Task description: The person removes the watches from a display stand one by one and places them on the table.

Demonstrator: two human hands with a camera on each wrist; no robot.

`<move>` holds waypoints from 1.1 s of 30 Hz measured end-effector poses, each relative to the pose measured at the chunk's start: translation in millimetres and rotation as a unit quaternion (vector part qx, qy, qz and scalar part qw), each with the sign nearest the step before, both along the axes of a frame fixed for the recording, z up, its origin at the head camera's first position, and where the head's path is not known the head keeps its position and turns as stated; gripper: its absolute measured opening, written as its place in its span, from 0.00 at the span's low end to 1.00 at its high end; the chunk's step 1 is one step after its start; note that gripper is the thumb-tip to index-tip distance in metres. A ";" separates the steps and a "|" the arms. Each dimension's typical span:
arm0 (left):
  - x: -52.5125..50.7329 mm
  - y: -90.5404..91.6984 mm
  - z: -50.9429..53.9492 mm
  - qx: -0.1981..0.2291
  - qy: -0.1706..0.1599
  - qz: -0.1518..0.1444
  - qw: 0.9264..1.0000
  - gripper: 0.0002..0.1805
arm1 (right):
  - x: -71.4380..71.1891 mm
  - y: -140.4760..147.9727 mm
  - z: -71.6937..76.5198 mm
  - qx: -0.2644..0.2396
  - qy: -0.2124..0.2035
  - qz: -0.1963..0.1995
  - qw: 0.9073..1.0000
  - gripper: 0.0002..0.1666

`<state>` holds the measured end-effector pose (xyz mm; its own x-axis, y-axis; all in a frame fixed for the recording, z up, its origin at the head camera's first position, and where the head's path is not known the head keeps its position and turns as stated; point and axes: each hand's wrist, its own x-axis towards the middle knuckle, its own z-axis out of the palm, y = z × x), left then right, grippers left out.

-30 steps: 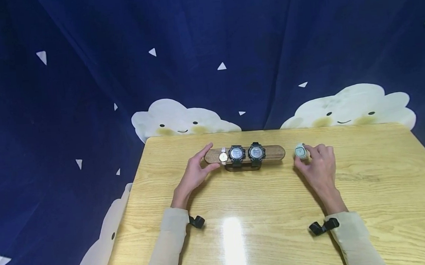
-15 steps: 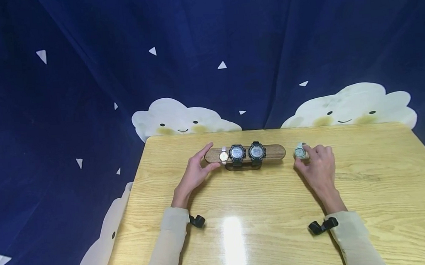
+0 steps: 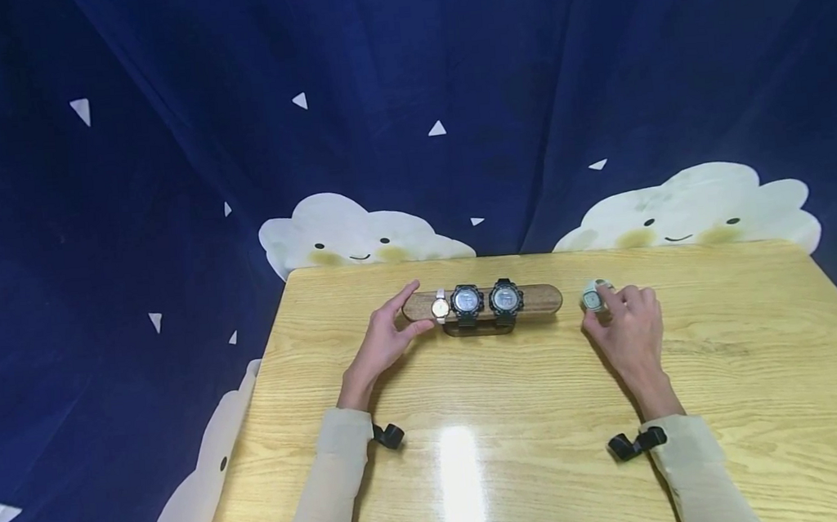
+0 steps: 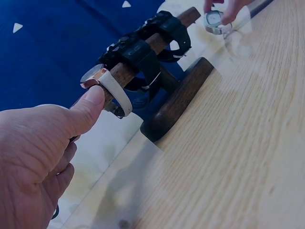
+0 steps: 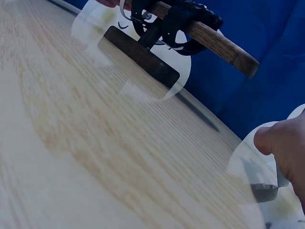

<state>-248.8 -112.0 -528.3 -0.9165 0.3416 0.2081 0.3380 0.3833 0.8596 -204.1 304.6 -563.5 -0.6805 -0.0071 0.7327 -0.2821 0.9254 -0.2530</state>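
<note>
- Navy curtain behind everything, printed with small white triangles and smiling white clouds, two of which show just past the far edge of the bench.
- Pale wood grain covers the bench, and a bright streak of reflected light lies on its near part.
- Near the far edge stands a wooden watch stand: a round-ended bar held up by a short post on a dark foot.
- Three watches are looped over the bar, side by side. From the left these are a small white-strapped watch with a gold-toned face, then a first dark watch and a second dark watch, both chunky and round-faced.
- Of the two hands, the left hand grips the left end of the bar, thumb on the near side and fingers behind. Its thumb tip is right by the white-strapped watch (whether it touches, I can't tell).
- Off to the right of the stand, well clear of the bar, the right hand pinches a pale mint watch between thumb and finger, its squarish face showing. Whether that watch touches the bench is unclear.
- Cream sleeves cover both forearms, with a small black camera at each wrist.
</note>
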 end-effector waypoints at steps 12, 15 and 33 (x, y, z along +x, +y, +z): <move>1.6 1.6 1.0 0.005 0.003 0.003 1.000 0.43 | -5.4 12.8 5.6 0.037 0.028 0.014 0.999 0.26; 1.4 2.4 1.0 -0.001 -0.001 0.005 1.000 0.43 | -5.7 16.9 5.7 0.053 0.022 0.018 0.998 0.26; 2.2 2.5 2.3 0.004 -0.008 0.007 1.000 0.44 | -16.4 24.0 2.9 0.127 -0.008 0.081 0.989 0.21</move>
